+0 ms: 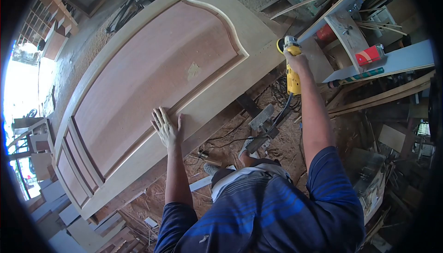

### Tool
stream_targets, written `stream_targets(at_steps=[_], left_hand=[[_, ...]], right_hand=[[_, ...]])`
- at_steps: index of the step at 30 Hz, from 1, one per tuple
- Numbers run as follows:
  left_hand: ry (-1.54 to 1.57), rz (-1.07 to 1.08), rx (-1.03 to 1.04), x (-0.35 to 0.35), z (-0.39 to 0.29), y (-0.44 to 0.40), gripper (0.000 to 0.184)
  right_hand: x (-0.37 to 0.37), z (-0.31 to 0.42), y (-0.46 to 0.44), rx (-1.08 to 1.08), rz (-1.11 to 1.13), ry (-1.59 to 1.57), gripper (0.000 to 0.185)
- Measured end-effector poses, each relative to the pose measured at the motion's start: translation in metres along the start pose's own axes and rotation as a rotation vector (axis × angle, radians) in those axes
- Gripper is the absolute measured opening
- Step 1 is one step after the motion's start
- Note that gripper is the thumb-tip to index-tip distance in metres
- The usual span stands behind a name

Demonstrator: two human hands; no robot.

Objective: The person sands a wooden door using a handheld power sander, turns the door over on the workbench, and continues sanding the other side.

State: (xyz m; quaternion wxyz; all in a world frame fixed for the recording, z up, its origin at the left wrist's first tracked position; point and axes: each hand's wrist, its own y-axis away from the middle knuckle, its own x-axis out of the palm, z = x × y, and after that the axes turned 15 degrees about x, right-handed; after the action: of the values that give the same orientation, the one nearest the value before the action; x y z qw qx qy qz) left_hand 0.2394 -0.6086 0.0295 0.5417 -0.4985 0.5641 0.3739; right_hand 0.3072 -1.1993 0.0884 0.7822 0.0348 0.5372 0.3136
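A large wooden door (138, 73) with a framed reddish panel lies flat in front of me. My left hand (167, 130) rests on its near frame rail, fingers spread across the moulding edge, holding nothing. My right hand (297, 64) is wrapped round a yellow angle grinder (293, 82). The grinder's head and round disc are at the door's right end, close to its corner; whether the disc touches the wood I cannot tell. A dark cord (282, 112) runs down from the grinder. A pale patch (194, 71) marks the panel.
Shelving (397, 61) stands at the right, with a red tin (370, 54) and a green-and-black tube-shaped object (362, 77) on it. Curved wooden strips (383, 97) stick out below. Wood shavings (277, 156) and cords cover the floor by my feet. Stacked boards (87, 230) lie at the lower left.
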Motion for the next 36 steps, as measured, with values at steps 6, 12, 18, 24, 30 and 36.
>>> stream_targets(at_steps=[6, 12, 18, 24, 30, 36], left_hand=[[0.01, 0.001, -0.001, 0.002, 0.003, 0.001, 0.1], [0.018, -0.002, -0.009, 0.003, 0.002, 0.003, 0.093], [0.041, -0.014, -0.001, 0.011, 0.009, 0.005, 0.085], [0.034, -0.023, 0.07, 0.024, 0.022, 0.011, 0.085], [0.061, -0.052, 0.114, 0.017, 0.016, 0.035, 0.084], [0.074, -0.008, 0.151, 0.006, 0.0, 0.089, 0.082]], right_hand=[[0.019, 0.021, 0.072, -0.074, 0.058, 0.013, 0.078], [0.046, 0.013, 0.154, -0.168, 0.258, 0.018, 0.074], [0.067, 0.01, 0.251, -0.306, 0.27, 0.113, 0.066], [0.1, 0.011, 0.321, -0.456, 0.346, 0.208, 0.068], [0.129, 0.019, 0.351, -0.519, 0.368, 0.219, 0.07], [0.101, 0.03, 0.306, -0.424, 0.36, 0.211, 0.071]])
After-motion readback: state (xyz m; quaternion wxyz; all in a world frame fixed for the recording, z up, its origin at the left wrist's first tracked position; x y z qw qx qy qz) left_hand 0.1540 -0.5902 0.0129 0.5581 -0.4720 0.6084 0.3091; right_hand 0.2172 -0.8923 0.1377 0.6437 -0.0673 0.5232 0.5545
